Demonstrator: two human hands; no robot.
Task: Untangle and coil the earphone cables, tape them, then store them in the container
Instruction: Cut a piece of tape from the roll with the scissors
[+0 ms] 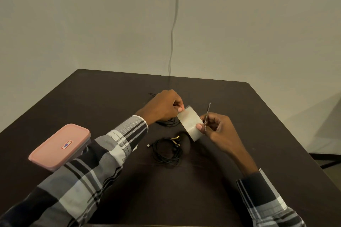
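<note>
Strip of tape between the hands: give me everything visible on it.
The tape strip is a wide, pale, translucent, slightly glossy band, held in the air above the dark table. The left hand pinches its far end; the right hand pinches its near end while also holding thin metal scissors at that edge. It is stretched, slanted, not yet cut.

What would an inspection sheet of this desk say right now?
Surface: dark brown table.
Job's things: strip of clear tape stretched between both hands; scissors; coiled black earphones with gold buds; pink-lidded container, lid on.
Clutter: nothing seen.
Hands: left hand pinches the tape's far end; right hand holds scissors and tape.
Cables: second black cable bundle beneath the left hand; thin wire down the wall.
Surroundings: plain wall.
</note>
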